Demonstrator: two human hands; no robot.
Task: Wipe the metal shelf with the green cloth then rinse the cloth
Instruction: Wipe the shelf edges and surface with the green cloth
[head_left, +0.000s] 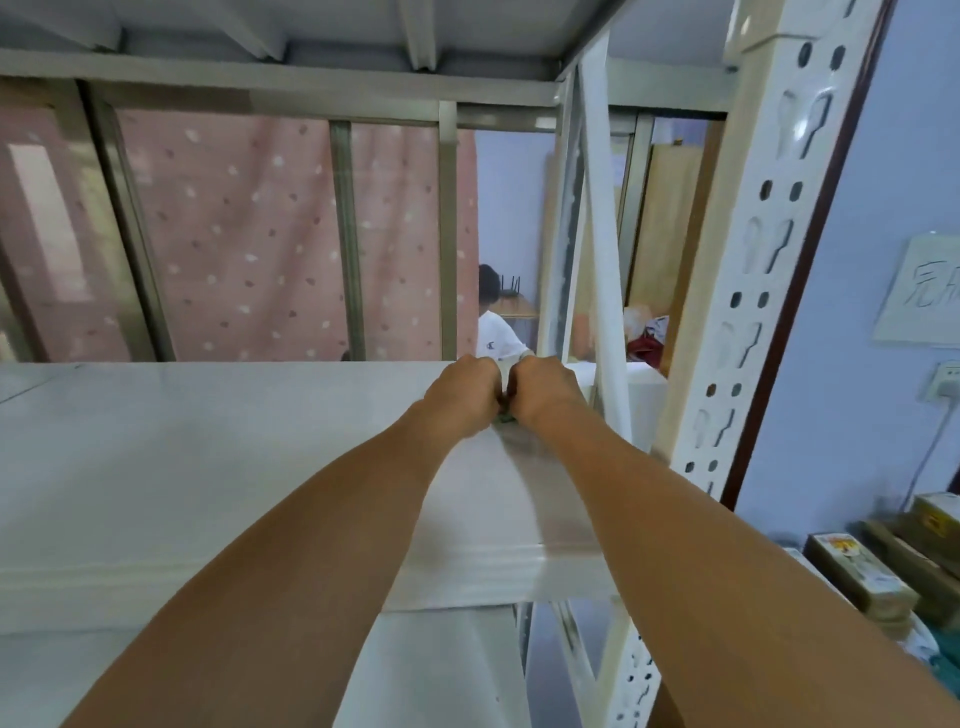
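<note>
Item: white painted metal shelf (208, 467), a flat glossy board seen from above, extended beneath both forearms and out to the left of the hands; its front lip is seen below the wrists. A second shelf board (311, 26) is seen overhead from its underside.

Item: white perforated steel upright (753, 291), with keyhole slots, set to the right of the right hand at the shelf's near corner. A thinner white diagonal brace (605, 260) is seen just right of the right hand, rising behind it.

Item: pink spotted curtain (249, 234), hung behind grey metal window bars, beyond the hands and to their left.

Item: pale blue wall (857, 415), far right of the right hand, bearing a white paper sheet (919, 291) with handwriting.

Item: second person in a white shirt (498, 338), seen through the gap directly beyond the hands, partly hidden.

Item: yellow-labelled flat boxes (852, 571), stacked low to the right of the right forearm.

Item: left hand (462, 397), closed into a fist, pressed down on the far part of the shelf, touching the right hand.

Item: right hand (543, 392), likewise closed into a fist, beside the brace.

Item: green cloth (505, 415), held bunched between the two fists against the shelf; only a small dark green sliver is shown at the gap between the hands, the rest being hidden.
</note>
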